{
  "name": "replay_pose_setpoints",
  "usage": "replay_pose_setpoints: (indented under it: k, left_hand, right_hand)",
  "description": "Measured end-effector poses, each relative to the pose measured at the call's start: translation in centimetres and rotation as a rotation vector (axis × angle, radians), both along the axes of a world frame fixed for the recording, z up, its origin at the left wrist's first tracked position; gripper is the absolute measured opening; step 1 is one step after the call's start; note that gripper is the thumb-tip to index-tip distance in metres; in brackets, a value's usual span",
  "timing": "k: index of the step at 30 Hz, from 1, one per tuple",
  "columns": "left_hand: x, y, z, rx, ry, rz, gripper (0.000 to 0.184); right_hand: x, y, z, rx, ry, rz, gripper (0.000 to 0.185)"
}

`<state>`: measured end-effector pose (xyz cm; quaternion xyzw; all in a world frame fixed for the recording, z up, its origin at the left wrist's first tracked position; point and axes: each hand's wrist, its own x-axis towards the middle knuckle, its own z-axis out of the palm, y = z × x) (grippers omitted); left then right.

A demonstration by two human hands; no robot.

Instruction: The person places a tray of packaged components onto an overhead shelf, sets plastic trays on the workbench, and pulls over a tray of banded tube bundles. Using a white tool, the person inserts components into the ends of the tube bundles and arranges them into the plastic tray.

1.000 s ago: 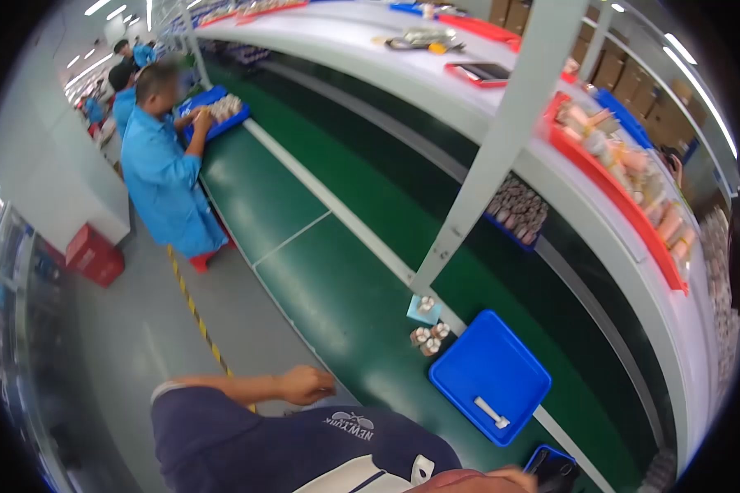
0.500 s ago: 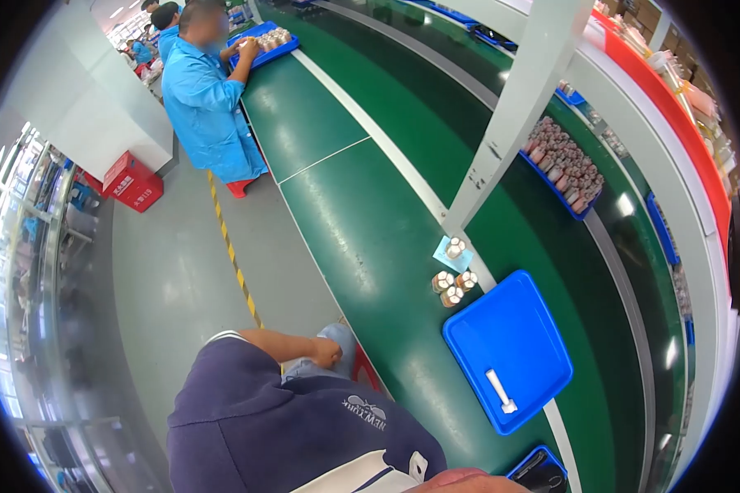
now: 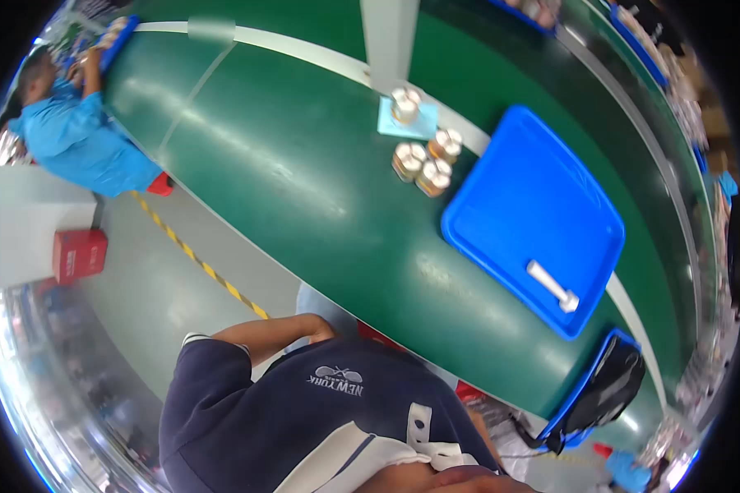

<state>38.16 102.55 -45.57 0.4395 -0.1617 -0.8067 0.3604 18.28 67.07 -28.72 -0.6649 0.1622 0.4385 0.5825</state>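
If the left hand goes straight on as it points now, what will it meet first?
Probably the person's own jeans, close beside the left hand, though depth is unclear and the dark shirt could come first.

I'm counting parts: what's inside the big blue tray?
Inside the tray lies one white, stick-like piece with a wider end. The patch of floor under it is covered, as is whatever lies beneath the tray.

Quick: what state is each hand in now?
Left hand: partly hidden behind white-lettered navy shirt; can't tell.
Right hand: out of view, can't tell.
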Motion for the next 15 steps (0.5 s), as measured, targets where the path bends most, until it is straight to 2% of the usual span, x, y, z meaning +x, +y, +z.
replay_pose_setpoints:
  k: [3,4,6,8,10,11,13,14,15]
  left_hand:
    - [-0.2,-4.4,-4.7,-0.146,-0.232,0.100,0.025]
    - [-0.6,-8.2,-6.0,-0.194,-0.312,0.134,0.025]
    - [-1.9,-13.7,-8.1,-0.304,-0.494,0.195,0.025]
    - [-1.7,-12.4,-9.9,-0.437,-0.693,0.265,0.025]
    - [-2.4,-12.8,-12.3,-0.570,-0.902,0.365,0.025]
    - [-3.8,-13.4,-13.8,-0.247,-1.257,-0.148,0.030]
    - [-3.9,-12.5,-7.6,0.035,-1.115,-0.257,0.034]
    - [-4.8,-11.7,-8.8,0.061,-1.111,-0.359,0.031]
    - [-5.0,-11.5,-7.9,0.054,-1.114,-0.362,0.031]
  right_hand:
    - [-1.2,1.1,-3.0,-0.034,0.042,0.032,0.041]
    - [-2.8,-0.1,-7.0,0.068,-0.033,0.186,0.041]
    - [1.9,1.5,-5.4,0.028,0.159,0.138,0.032]
    - [1.8,2.9,-7.5,0.088,0.321,-0.175,0.023]
    - [2.0,3.7,-7.6,0.092,0.186,-0.291,0.022]
    - [1.6,4.4,-7.6,0.100,0.097,-0.381,0.023]
    - [0.5,5.8,-6.7,0.055,0.004,-0.452,0.027]
    - [-0.3,6.5,-6.2,0.020,-0.103,-0.417,0.027]
    - [-1.2,7.0,-5.2,-0.018,-0.208,-0.382,0.028]
